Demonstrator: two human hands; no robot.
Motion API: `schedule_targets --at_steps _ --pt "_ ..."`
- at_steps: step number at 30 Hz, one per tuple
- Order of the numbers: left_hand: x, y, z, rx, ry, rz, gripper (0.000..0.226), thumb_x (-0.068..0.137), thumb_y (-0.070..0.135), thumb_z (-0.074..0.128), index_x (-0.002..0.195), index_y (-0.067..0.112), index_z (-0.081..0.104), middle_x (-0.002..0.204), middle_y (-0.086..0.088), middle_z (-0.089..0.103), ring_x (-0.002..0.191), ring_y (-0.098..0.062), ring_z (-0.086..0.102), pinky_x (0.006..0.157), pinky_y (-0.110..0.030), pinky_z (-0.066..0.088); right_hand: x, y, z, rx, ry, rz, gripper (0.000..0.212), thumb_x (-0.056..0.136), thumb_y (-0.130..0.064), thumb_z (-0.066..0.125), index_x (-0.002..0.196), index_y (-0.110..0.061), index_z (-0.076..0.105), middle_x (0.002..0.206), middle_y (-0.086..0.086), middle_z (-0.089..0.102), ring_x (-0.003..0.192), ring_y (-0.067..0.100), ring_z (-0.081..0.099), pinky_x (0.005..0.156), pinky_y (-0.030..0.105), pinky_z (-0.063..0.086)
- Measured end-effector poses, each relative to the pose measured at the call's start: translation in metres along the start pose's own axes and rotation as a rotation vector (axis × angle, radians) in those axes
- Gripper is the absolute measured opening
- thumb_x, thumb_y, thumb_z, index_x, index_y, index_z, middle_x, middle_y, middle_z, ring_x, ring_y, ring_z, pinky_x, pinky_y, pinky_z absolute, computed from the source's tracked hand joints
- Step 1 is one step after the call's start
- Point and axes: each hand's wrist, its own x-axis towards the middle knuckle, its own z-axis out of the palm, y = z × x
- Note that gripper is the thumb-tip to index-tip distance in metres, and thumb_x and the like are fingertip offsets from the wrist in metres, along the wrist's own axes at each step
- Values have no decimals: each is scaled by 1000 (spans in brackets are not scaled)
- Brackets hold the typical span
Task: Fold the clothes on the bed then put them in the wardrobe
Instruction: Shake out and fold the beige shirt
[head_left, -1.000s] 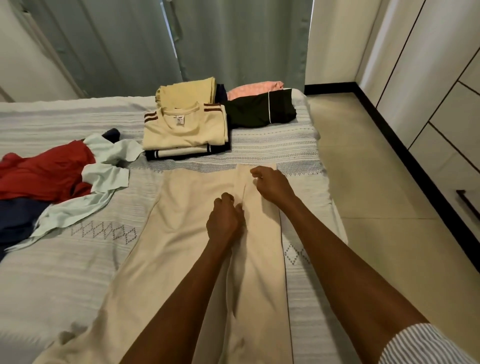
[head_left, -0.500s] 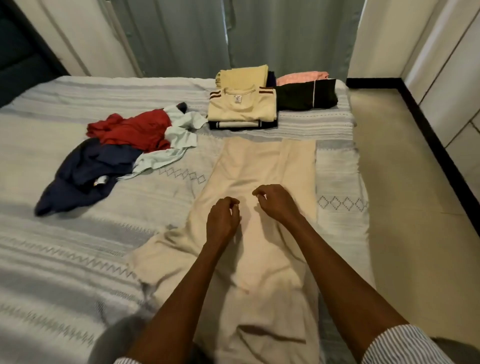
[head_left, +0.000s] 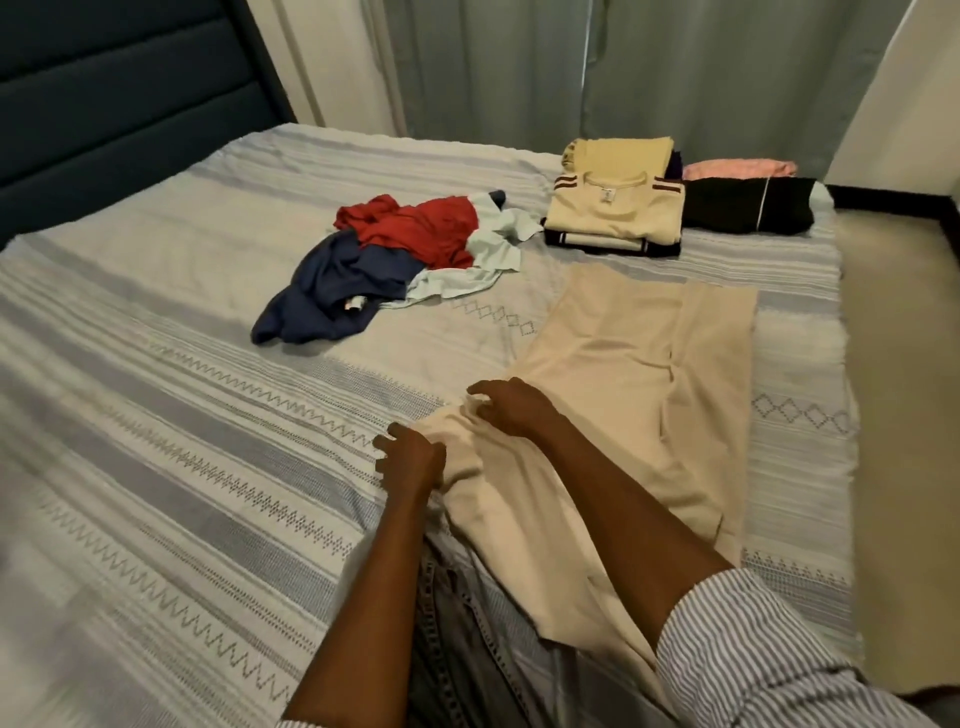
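Beige trousers lie stretched out on the right side of the bed. My left hand and my right hand both rest on the left trouser leg's end, fingers curled into the bunched cloth. An unfolded heap sits in the middle of the bed: a red garment, a navy garment and a pale blue shirt. Folded clothes are stacked at the far right: a cream striped top, a yellow piece, a black piece and a pink piece.
A dark padded headboard stands at the far left. Grey curtains hang behind the bed. Tiled floor runs along the bed's right side. My jeans press against the near bed edge.
The view has swung left and back. Both hands have slid from the trousers' waist area down to the left leg's end, which is now bunched under the fingers.
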Motion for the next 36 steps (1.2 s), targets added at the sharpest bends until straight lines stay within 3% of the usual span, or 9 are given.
schedule_targets --at_steps 8,11,14,17,21,25,29,32,36 --pt "26 -30 -11 -219 -124 22 48 83 28 54 121 0 60 123 -16 64 114 -33 60 88 -29 47 34 -29 16 -96 -12 123 39 99 -43 50 122 -13 62 128 10 62 116 32 59 84 34 45" --pt "24 -25 -17 -579 -41 9 47 81 32 57 114 -1 57 114 -23 64 103 -38 62 83 -38 51 38 -31 5 252 66 148 23 96 -27 55 111 -16 68 119 6 67 109 28 60 85 34 45" --pt "0 -14 -32 -746 64 167 23 95 26 59 110 10 51 106 -7 60 94 -24 58 77 -31 43 30 -29 -12 727 130 220 17 94 -14 59 81 -21 68 66 -2 59 62 18 53 55 26 39" --pt "-19 -7 -41 -878 -22 345 21 96 27 62 113 15 55 103 -3 69 93 -17 67 78 -37 56 13 -17 -38 937 103 283 18 89 -4 59 75 -14 66 58 4 46 47 16 40 40 20 29" --pt "-45 -1 -47 -847 -243 488 13 95 17 63 105 8 66 90 -2 72 79 -13 65 69 -30 55 -8 0 -67 948 73 272 4 87 -2 63 89 -3 67 66 9 52 49 16 49 44 24 39" --pt "-73 10 -43 -710 -494 530 5 95 9 61 93 4 60 74 3 66 64 -11 63 63 -28 54 -28 15 -95 876 86 246 12 86 -1 57 90 -5 68 71 7 56 53 17 50 47 23 31" --pt "-116 15 -16 -601 -733 374 24 94 4 57 117 2 55 95 -18 67 73 -28 69 65 -33 60 -71 40 -86 671 62 281 14 85 -4 56 85 -9 68 73 6 59 61 16 49 50 26 30" --pt "-138 8 13 -451 -844 270 9 94 7 52 98 2 58 86 -18 65 67 -22 65 63 -27 55 -97 60 -70 515 17 309 10 85 -4 60 83 -9 69 66 0 58 63 15 51 52 25 36" --pt "-152 -5 45 -382 -840 188 20 91 13 50 79 2 62 78 -16 67 62 -20 60 58 -27 44 -117 89 -45 297 -38 294 16 93 -27 64 103 -17 73 98 2 69 90 20 62 82 34 50"
